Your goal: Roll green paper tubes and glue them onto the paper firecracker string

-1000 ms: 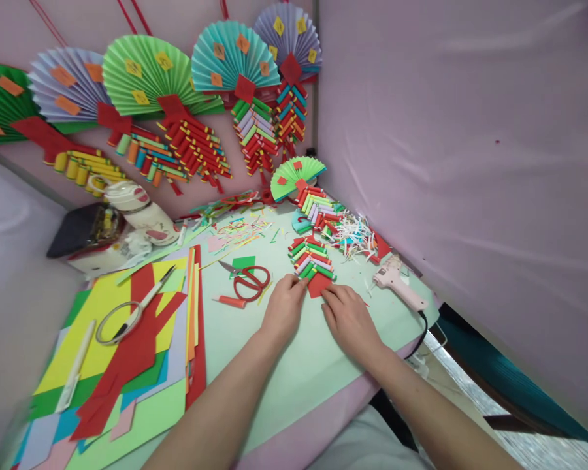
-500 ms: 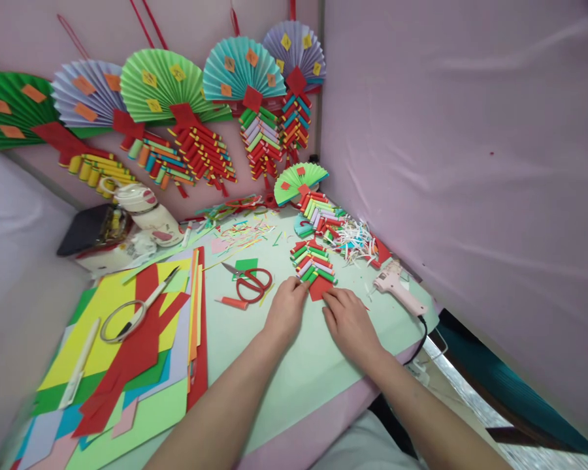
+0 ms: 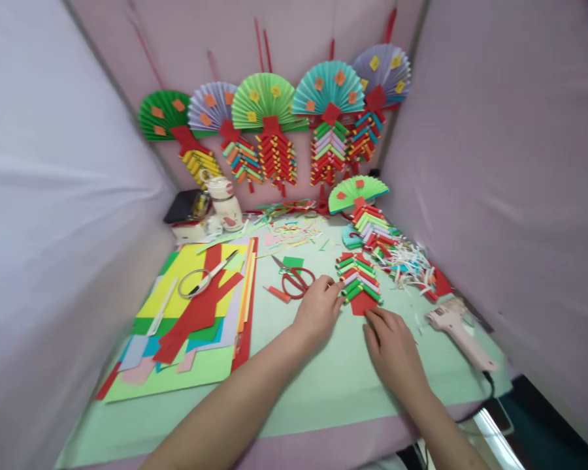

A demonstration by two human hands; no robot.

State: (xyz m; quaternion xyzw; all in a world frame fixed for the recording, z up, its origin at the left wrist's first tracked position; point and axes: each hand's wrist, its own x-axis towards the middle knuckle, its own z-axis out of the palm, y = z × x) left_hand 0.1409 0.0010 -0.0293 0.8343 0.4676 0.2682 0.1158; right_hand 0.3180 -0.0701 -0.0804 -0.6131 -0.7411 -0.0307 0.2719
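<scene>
A paper firecracker ornament [image 3: 357, 277], rows of red, green and lilac rolled tubes ending in a red diamond, lies on the pale green table mat [image 3: 304, 385]. My left hand [image 3: 318, 310] rests at its left edge, fingers curled against the tubes. My right hand [image 3: 392, 346] lies just below the red diamond, fingertips touching its lower edge, fingers flat and together. Neither hand lifts it.
Red scissors [image 3: 296, 282] and a red roll [image 3: 279, 294] lie left of my hands. A stack of coloured paper sheets [image 3: 191, 313] with a tape ring fills the left. A pink glue gun [image 3: 458, 333] sits right. Paper scraps [image 3: 406, 261] and finished fans [image 3: 267, 104] line the back.
The view has swung left and back, so the whole table and left wall show. Both hands stay at the ornament, hardly moved.
</scene>
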